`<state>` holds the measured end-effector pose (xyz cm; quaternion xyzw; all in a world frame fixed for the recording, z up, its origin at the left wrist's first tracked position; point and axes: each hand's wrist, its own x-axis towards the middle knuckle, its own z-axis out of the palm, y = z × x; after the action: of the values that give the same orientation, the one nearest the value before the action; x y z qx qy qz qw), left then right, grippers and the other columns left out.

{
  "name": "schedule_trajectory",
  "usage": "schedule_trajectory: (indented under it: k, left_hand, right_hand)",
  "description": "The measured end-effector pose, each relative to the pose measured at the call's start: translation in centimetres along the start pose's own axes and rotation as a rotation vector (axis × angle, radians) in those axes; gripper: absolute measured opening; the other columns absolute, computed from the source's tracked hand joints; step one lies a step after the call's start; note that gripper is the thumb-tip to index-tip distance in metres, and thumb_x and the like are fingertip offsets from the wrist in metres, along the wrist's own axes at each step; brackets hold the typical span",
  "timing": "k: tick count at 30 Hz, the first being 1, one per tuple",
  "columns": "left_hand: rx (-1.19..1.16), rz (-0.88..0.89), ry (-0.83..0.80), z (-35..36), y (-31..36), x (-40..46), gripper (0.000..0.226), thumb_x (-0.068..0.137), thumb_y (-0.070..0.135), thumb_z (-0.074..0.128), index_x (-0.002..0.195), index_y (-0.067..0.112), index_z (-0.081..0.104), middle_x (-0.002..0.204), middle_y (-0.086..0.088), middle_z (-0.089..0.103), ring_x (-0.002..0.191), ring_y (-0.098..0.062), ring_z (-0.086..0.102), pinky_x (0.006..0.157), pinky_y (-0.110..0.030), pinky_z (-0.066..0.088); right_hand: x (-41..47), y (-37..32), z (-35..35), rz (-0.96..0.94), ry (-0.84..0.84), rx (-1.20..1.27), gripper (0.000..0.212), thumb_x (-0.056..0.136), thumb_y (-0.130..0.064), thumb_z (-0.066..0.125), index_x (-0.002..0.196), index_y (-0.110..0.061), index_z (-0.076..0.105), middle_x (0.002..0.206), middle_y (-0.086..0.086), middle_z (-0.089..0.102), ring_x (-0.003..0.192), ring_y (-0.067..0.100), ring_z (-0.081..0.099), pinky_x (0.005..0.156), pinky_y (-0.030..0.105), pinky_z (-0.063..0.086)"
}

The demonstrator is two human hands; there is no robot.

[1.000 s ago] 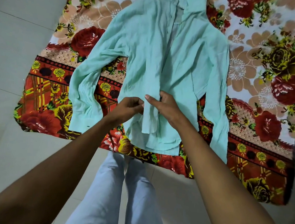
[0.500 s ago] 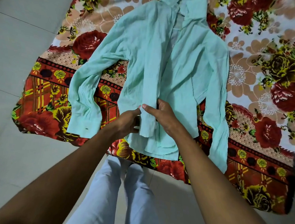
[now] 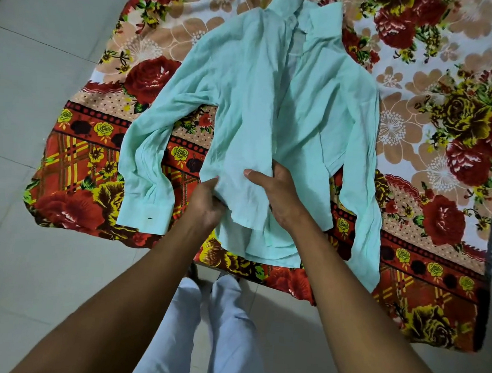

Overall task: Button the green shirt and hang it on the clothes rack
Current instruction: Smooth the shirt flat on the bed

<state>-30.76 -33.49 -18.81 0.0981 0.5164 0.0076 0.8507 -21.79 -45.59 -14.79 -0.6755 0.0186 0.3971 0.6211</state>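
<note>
Pale floor tiles (image 3: 42,67) frame a floral bedsheet (image 3: 450,114) where the green shirt (image 3: 254,98) lies spread; left hand (image 3: 205,200) and right hand (image 3: 279,195), which a second ago pinched the narrow placket, now grip a broader front panel near the hem, pulling it leftward — buttoning likely not yet begun

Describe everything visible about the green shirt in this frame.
The green shirt is pale mint, thin, wrinkled cloth with a collar and long cuffed sleeves. It lies front up on a floral bedsheet, collar away from the person, front open near the collar. The left hand and right hand grip its lower front edges.
</note>
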Motion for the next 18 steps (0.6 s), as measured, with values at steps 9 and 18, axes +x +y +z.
schedule_trajectory:
  k: [9,18]
  left_hand:
    - [0.185,0.464,0.651,-5.1,0.4,-0.6,0.042,0.092,0.013,0.07,0.13,0.01,0.053,0.123,-0.009,0.062,0.103,-0.022,0.062,0.091,-0.035,0.054]
    - [0.577,0.625,0.854,-6.6,0.5,-1.8,0.041,0.091,0.014,0.063,0.127,0.008,0.044,0.121,-0.02,0.059,0.096,-0.03,0.058,0.083,-0.033,0.049]
  right_hand:
    - [-1.5,5.3,-1.1,0.118,0.233,-0.226,0.035,0.077,-0.023,0.087,0.107,-0.015,0.07,0.104,-0.003,0.077,0.097,0.014,0.073,0.09,0.038,0.06]
    - [-2.3,7.4,0.7,0.145,0.292,-0.368,0.046,0.102,-0.035,0.054,0.065,-0.015,0.036,0.061,-0.002,0.035,0.055,0.013,0.036,0.055,0.029,0.03]
